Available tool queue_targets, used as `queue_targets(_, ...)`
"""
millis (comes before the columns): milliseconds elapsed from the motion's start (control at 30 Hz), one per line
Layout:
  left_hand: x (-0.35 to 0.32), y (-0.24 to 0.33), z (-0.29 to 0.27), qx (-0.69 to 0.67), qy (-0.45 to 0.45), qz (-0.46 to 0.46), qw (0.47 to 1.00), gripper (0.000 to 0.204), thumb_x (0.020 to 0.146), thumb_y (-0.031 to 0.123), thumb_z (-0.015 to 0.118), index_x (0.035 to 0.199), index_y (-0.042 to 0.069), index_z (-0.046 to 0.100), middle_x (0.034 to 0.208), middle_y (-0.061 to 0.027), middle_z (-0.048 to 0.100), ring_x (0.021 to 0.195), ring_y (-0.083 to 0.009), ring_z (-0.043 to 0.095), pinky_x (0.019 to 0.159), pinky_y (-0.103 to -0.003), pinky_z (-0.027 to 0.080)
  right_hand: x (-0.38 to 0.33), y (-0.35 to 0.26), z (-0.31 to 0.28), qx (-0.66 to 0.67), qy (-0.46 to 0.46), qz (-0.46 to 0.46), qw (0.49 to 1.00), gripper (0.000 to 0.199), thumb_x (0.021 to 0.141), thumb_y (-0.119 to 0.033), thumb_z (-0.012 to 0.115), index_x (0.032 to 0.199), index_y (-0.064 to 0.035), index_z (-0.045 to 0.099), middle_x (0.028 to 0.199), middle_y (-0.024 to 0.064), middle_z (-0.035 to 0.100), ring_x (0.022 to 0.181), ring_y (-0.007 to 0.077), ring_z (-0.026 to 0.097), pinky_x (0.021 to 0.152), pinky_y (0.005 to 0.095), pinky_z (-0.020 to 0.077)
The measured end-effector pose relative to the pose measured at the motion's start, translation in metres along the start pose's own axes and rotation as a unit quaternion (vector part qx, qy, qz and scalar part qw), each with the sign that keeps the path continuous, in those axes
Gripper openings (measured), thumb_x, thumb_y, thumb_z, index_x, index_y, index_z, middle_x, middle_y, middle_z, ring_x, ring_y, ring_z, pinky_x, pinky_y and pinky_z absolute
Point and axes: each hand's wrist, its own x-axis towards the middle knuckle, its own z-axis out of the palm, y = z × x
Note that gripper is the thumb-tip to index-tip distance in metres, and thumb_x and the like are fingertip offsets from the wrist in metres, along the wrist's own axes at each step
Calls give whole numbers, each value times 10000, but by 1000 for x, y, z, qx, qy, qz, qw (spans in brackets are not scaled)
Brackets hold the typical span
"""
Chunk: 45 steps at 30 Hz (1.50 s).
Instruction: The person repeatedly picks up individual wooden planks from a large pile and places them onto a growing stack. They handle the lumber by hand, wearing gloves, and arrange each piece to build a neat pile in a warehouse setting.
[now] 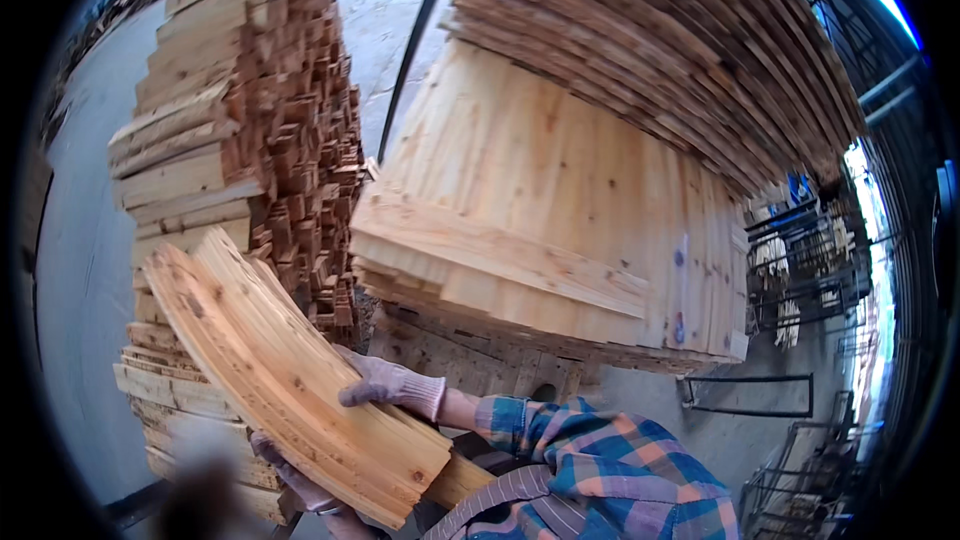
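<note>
A thick bundle of pale wooden boards (290,370) lies slanted across the lower left, held between both gloved hands. My right hand (395,383) grips its upper right edge, thumb on the top face. Under the near edge, my left hand (292,475) is wrapped around the boards, its fingers partly hidden below. The far end of the bundle is in front of a tall stack of boards (190,175) on the left. A short pale board end (462,480) shows beneath the near end.
A broad, low stack of flat boards (560,180) is ahead, with a single board (500,250) lying across its near side. Behind rises a high pile of darker boards (660,50). Black metal frames (750,395) stand right. A dark blurred shape (210,495) covers the lower left.
</note>
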Motion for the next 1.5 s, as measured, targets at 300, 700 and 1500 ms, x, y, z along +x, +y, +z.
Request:
queue_targets(300,-84,-94,170,202,-310,5,929,648,877,420,620,1360,42,410,1241,-116,549,1111,-229,554,914,-354,494,-278,-253,-91,-167,150,-303,926,1128,642,-159,834,1528,-17,151,1440,136,421,1253,148,398,1069,275,321)
queue_targets(700,-226,-295,407,192,-598,35,777,592,824,280,731,1286,4,484,1116,-100,654,981,-198,642,810,-314,544,-549,-218,-254,-351,532,-314,704,1277,534,-228,911,1503,34,122,1391,262,455,1292,343,462,1072,353,370)
queue_targets(1500,-87,-202,417,592,-475,386,524,493,941,286,572,1312,-27,487,1294,-259,543,1200,-368,540,1043,-396,432,-370,-287,-195,-385,511,98,762,1097,782,-622,653,1472,65,148,1100,281,631,987,396,642,816,436,531)
